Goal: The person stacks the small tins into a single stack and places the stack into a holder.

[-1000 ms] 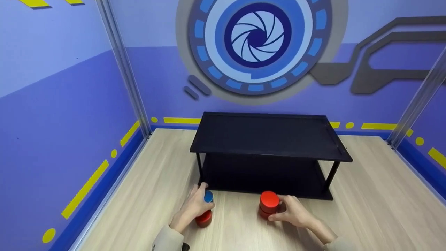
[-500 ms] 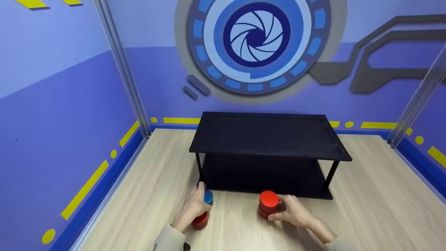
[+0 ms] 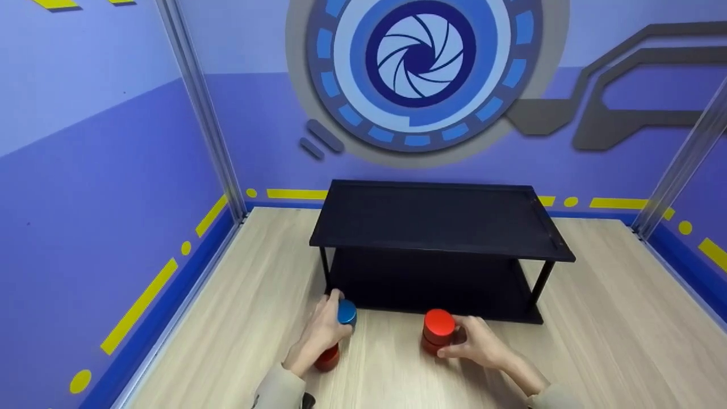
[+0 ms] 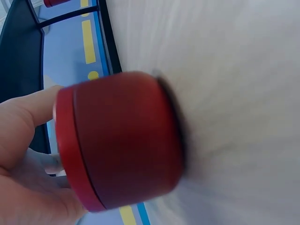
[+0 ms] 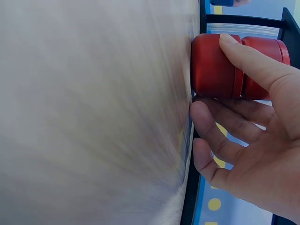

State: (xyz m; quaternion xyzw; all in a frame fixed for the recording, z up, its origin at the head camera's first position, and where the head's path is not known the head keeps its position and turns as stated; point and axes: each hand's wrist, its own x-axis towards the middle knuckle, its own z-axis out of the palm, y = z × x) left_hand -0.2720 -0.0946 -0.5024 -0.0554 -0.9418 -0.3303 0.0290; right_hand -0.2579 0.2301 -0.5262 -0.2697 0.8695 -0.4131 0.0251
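Note:
In the head view my left hand [image 3: 321,329] grips a small blue canister [image 3: 347,312], fingers behind it and thumb in front. A red canister [image 3: 328,360] stands nearer, close by that hand's wrist and partly covered by it. This red canister fills the middle of the left wrist view and hides whatever the fingers [image 4: 40,104] hold. On the right, two red canisters stand stacked, the upper one [image 3: 439,322] on the lower one [image 5: 213,65]. My right hand [image 3: 476,342] holds the lower canister from the right side, with thumb and fingers around it.
A black two-tier shelf [image 3: 437,218] stands just behind the canisters, its lower board's front edge close to both hands. Patterned blue walls [image 3: 261,125] enclose the wooden table [image 3: 250,284] at the back and sides. A dark object [image 3: 308,401] shows by the left sleeve.
My left hand has moved a little right and forward with the blue canister. Beside it, the red canister sits slightly left of where it was a second ago. The right hand and its stack stay put.

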